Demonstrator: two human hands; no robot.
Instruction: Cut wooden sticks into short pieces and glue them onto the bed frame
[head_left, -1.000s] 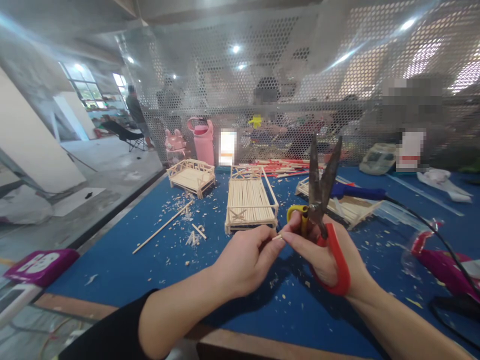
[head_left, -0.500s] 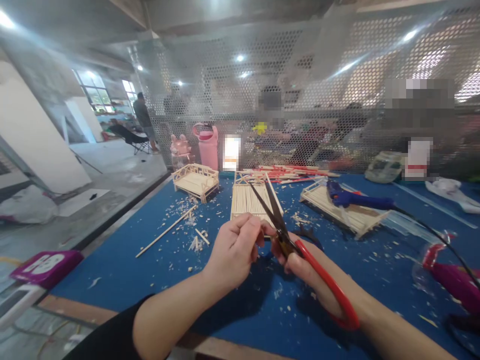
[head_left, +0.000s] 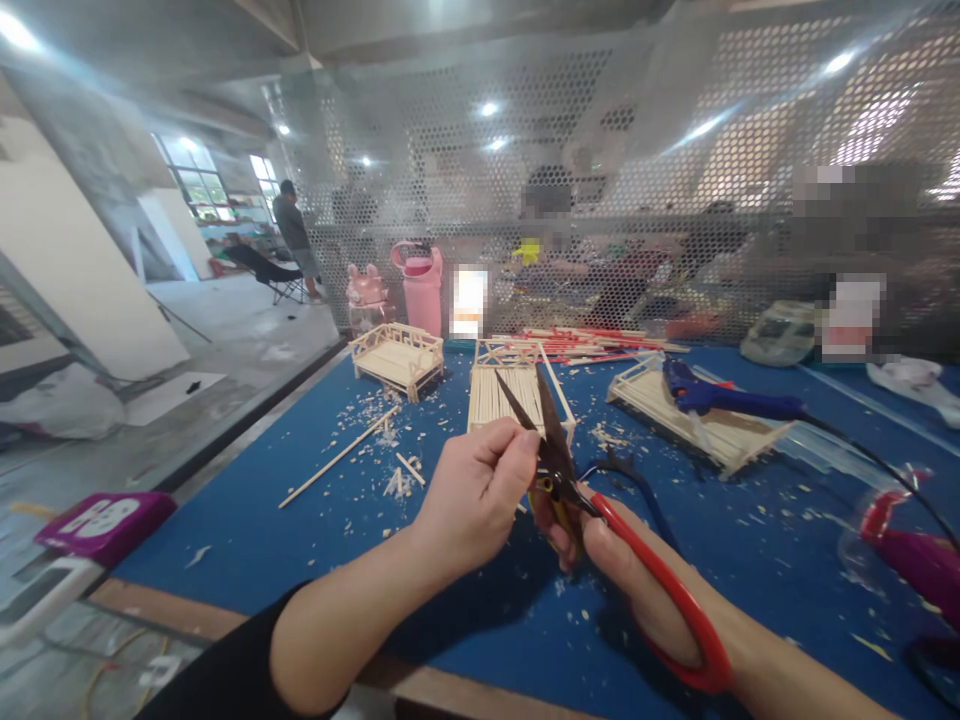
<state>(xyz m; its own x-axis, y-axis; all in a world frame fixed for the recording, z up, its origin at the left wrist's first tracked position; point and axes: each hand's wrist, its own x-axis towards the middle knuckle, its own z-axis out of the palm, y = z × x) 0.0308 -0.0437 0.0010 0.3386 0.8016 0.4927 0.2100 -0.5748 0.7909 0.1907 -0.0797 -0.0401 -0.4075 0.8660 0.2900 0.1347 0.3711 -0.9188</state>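
Right hand (head_left: pixel 600 540) wrapped around the red-handled shears (head_left: pixel 592 500), fingers (head_left: pixel 559 525) clamped on the handles, blades parted in a narrow V pointing up and away. Left hand (head_left: pixel 469 495) just left of the shears, fingers (head_left: pixel 517 450) pinched at the blades; cannot tell what they grip. Directly beyond the shears, a small stick-built bed frame (head_left: pixel 517 390) on the blue tabletop (head_left: pixel 300 540). Right of the shears, a blue glue gun (head_left: pixel 720 400); left of them, scattered wood chips (head_left: pixel 394 480).
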